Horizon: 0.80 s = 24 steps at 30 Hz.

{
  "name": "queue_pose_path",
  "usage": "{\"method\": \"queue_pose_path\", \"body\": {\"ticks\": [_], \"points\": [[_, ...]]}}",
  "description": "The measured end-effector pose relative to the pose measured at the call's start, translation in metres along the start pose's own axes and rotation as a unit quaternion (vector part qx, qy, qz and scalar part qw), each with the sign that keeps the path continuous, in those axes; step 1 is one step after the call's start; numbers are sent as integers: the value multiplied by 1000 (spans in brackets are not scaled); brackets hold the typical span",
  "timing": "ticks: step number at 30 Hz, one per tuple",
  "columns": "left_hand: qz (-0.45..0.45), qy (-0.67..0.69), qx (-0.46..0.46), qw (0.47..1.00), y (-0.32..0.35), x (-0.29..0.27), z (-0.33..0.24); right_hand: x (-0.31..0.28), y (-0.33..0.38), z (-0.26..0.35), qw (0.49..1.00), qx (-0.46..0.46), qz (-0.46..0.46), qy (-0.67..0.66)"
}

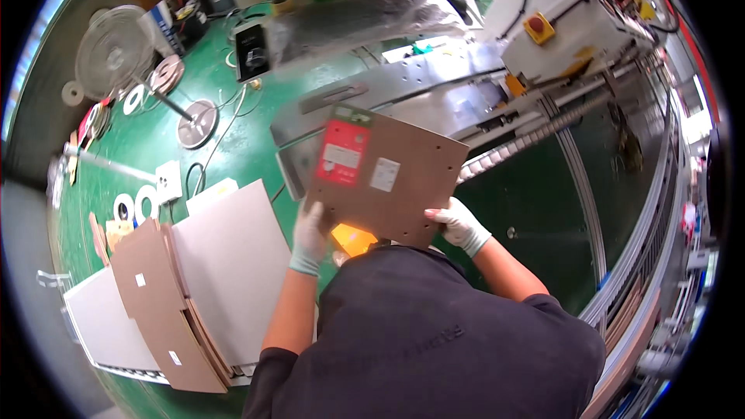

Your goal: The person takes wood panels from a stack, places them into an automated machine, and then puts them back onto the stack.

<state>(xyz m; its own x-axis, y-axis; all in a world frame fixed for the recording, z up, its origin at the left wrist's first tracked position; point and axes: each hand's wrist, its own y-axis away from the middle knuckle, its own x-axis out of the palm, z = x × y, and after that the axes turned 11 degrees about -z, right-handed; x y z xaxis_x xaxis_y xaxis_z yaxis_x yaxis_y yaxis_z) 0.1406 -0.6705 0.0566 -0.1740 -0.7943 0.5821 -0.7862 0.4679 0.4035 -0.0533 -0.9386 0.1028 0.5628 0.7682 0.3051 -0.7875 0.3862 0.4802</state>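
Note:
Between my two gloved hands I hold a flat brown panel (415,159), tilted, in front of my body. It has small holes near its edges, a red label at its upper left and a white label near its middle. My left hand (311,231) grips its lower left corner, with the fingers partly hidden behind it. On the lower right edge, my right hand (459,226) is closed, thumb on the face and the other fingers out of sight behind. Beyond the panel lies a metal machine bed (388,81). Something yellow (353,240) shows below the panel.
Brown boards (151,279) and a large pale panel (233,264) lean together at the left. A standing fan (116,50) is at the far left. On the right are a machine with a red stop button (536,24) and a long metal rail (582,202).

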Motion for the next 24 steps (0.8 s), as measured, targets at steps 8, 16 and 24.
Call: {"method": "queue_pose_path", "body": {"ticks": [8,16,24], "points": [[149,-396,15,906,-87,57,-2,-66,25,-40,954,21,-148,-258],[115,-601,390,688,-131,44,29,-79,-11,-23,904,2,-228,-360],[98,-757,463,450,-120,79,35,-74,-106,-10,814,-7,-463,-350]]}}
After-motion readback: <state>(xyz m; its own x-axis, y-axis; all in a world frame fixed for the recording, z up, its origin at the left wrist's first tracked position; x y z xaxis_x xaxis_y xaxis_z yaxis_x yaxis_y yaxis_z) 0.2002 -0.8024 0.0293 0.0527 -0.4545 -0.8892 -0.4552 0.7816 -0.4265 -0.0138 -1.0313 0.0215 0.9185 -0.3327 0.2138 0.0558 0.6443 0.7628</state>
